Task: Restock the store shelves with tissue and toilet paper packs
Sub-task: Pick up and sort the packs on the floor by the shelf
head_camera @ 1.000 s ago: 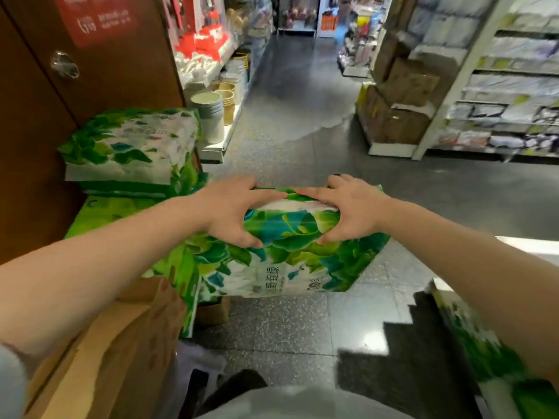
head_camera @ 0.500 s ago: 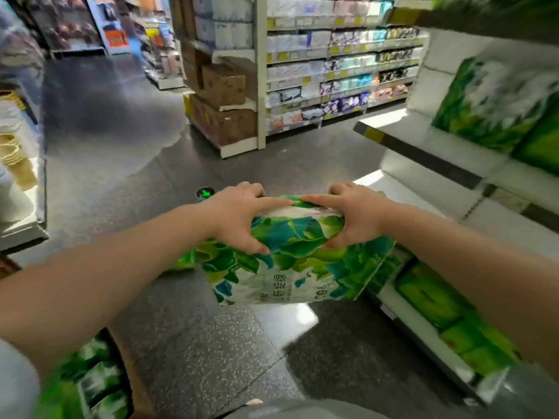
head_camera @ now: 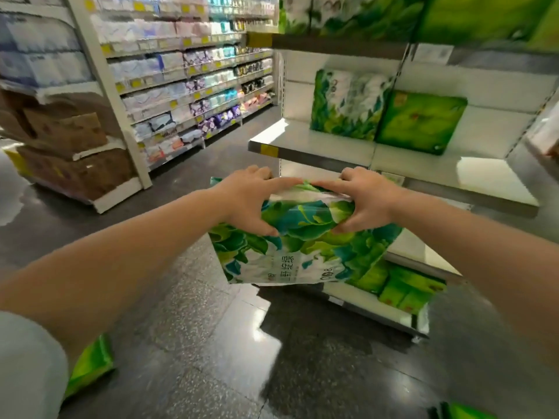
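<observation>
A green leaf-print tissue pack [head_camera: 302, 243] hangs in mid-air over the dark speckled floor [head_camera: 211, 343], carried top-up between both arms, just short of the white shelf unit [head_camera: 314, 148]. It is held by its upper end, probably because the soft wrapper gives the only easy purchase and leaves the bottom free to slide onto a shelf. The left hand [head_camera: 245, 204] clamps the pack's upper left corner, fingers curled over the top and thumb pressed into the front. The right hand [head_camera: 366, 201] mirrors it on the upper right corner, also gripping tight; the two forefingers nearly meet along the top edge. Beyond the pack, on the shelf unit's middle board, a matching leaf-print pack [head_camera: 344, 105] stands upright beside a plain green pack [head_camera: 420, 120], with bare board to their left, the likely slot.
</observation>
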